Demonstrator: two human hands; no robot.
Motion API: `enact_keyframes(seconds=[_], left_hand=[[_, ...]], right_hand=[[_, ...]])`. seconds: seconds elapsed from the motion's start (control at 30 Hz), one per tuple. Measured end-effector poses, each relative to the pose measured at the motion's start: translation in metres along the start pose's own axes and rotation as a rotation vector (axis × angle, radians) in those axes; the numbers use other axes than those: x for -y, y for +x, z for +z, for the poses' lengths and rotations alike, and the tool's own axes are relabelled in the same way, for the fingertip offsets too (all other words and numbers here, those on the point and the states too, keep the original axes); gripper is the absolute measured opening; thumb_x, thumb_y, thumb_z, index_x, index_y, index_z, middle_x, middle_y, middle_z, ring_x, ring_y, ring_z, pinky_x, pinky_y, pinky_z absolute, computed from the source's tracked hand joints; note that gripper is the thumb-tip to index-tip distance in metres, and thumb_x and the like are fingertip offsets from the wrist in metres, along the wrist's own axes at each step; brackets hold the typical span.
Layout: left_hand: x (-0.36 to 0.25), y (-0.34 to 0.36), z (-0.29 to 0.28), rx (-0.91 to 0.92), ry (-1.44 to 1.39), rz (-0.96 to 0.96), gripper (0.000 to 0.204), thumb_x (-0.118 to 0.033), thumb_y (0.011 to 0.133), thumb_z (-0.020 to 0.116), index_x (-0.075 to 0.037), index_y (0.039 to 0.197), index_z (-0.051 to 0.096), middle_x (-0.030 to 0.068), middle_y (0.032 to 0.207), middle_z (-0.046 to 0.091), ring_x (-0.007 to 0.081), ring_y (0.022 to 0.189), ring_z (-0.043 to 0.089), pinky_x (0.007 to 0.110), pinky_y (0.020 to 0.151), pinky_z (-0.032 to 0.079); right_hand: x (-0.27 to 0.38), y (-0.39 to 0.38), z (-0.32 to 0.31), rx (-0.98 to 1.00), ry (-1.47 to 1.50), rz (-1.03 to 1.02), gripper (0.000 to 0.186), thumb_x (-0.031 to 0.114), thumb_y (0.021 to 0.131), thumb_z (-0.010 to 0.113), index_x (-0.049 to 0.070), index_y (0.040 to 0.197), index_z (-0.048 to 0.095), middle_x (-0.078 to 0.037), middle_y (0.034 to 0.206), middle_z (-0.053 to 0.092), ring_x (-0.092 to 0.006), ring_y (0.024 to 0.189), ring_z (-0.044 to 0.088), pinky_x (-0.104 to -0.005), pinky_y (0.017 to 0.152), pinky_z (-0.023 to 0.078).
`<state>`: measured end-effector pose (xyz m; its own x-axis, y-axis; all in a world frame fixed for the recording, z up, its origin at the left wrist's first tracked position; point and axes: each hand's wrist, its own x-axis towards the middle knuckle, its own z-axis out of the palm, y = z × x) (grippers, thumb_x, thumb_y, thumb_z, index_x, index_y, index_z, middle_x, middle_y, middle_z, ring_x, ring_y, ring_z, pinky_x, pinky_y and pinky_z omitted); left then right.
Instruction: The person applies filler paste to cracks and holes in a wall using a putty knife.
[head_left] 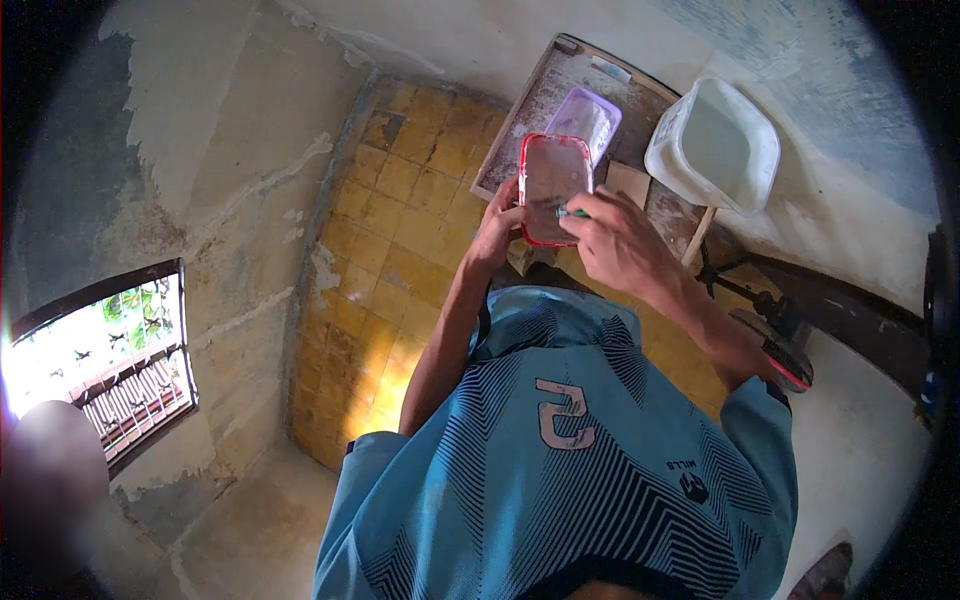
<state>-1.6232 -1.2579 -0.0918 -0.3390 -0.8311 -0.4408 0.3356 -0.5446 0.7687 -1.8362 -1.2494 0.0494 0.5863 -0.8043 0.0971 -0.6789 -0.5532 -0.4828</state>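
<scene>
A red-rimmed tray (548,180) with a greyish-brown coating inside is held at its left side by my left hand (500,225), fingers curled round the edge. My right hand (620,240) grips a small green-handled tool (575,213) over the tray's right half; its working end is too small to make out clearly. Just beyond, a purple tray (590,117) with white residue rests on a dusty wooden board (535,110). A pale block (628,181) lies beside the trays, right of the red one.
A white bucket (670,150) stands at the back right, near a wooden stick (697,235). Dark metal parts with a black-and-red piece (785,365) are at right. Around me are peeling walls (230,120), yellow floor tiles (370,230), a barred window (130,350) and a blurred shape at lower left.
</scene>
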Motion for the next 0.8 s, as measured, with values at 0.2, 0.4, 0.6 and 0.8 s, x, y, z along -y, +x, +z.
enact_keyframes(seconds=[0.2, 0.4, 0.6, 0.8], left_hand=[[-0.008, -0.006, -0.008, 0.024, -0.013, -0.029, 0.073, -0.013, 0.074, 0.057, -0.007, 0.145, 0.039, 0.0062, 0.131, 0.054, 0.0202, 0.109, 0.059, 0.034, 0.087, 0.051], [-0.033, -0.015, -0.003, 0.117, -0.041, -0.070, 0.070, -0.012, 0.071, 0.055, -0.002, 0.140, 0.044, 0.0079, 0.125, 0.059, 0.0194, 0.110, 0.058, 0.032, 0.089, 0.050], [-0.035, -0.017, -0.001, 0.121, 0.009, -0.056, 0.070, -0.013, 0.071, 0.057, 0.000, 0.138, 0.044, 0.0083, 0.125, 0.059, 0.0186, 0.109, 0.059, 0.030, 0.090, 0.050], [-0.032, -0.014, -0.005, 0.141, -0.016, -0.052, 0.067, -0.015, 0.072, 0.057, -0.001, 0.136, 0.047, 0.0064, 0.119, 0.059, 0.0156, 0.101, 0.059, 0.026, 0.082, 0.050]], right_hand=[[-0.001, -0.010, -0.040, 0.199, -0.038, -0.099, 0.026, -0.001, 0.073, 0.064, 0.004, 0.097, 0.071, -0.007, 0.106, 0.064, -0.0240, 0.100, 0.060, -0.0381, 0.092, 0.046], [-0.024, -0.019, -0.058, 0.201, -0.048, -0.249, 0.035, -0.007, 0.071, 0.063, 0.002, 0.104, 0.069, -0.006, 0.108, 0.064, -0.0248, 0.105, 0.057, -0.0350, 0.089, 0.051], [-0.022, -0.023, -0.086, 0.226, -0.047, -0.258, 0.031, -0.007, 0.069, 0.064, 0.000, 0.099, 0.071, -0.007, 0.107, 0.065, -0.0256, 0.105, 0.056, -0.0342, 0.087, 0.054], [-0.018, -0.029, -0.102, 0.235, -0.032, -0.237, 0.035, -0.007, 0.072, 0.062, 0.004, 0.103, 0.072, -0.009, 0.105, 0.065, -0.0270, 0.105, 0.058, -0.0355, 0.085, 0.054]])
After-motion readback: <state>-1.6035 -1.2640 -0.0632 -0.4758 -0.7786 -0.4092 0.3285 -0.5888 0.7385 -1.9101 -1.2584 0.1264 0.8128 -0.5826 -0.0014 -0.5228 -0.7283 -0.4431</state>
